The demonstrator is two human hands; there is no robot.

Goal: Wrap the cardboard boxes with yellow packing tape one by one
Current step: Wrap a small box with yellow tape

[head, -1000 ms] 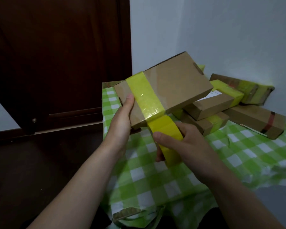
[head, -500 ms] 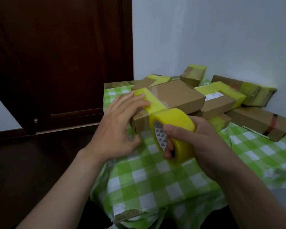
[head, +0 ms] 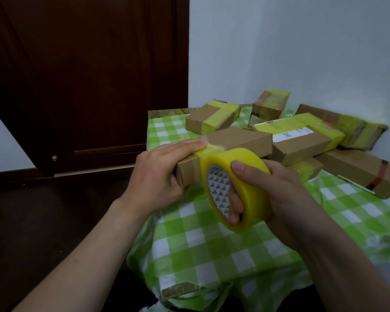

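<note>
**A:** Head view, entry one. Your left hand (head: 160,174) is lying on the near end of the held box (head: 241,140). The fingers are straight and flat along its top face, pressing on the yellow band (head: 209,152) that is crossing it. The thumb is running under the box out of sight, so I cannot tell whether it is clamping from below.

**B:** Reason, as a judgement: you are pinning the band so it is bonding rather than lifting while the roll is tugging on it.

**A:** Your right hand (head: 286,199) is gripping the tape roll (head: 252,174), thumb curled over the outer rim and fingers hooked through the core. The roll is sitting tight against the near side of the held box, right where the band is coming over the edge.

**B:** Hooking the core is probably letting the roll turn and pay out as you are carrying it round. Staying close to the box is likely limiting slack and wrinkles.

**A:** The held box is lying roughly level above the checked cloth (head: 212,244). Its far end is overlapping the labelled box (head: 302,143); contact is not resolvable.

**B:** Beyond the held box, yellow-taped boxes (head: 214,118) are piling up. Off its right side, the red-banded box (head: 358,174) is showing no yellow and is probably waiting its turn.
</note>
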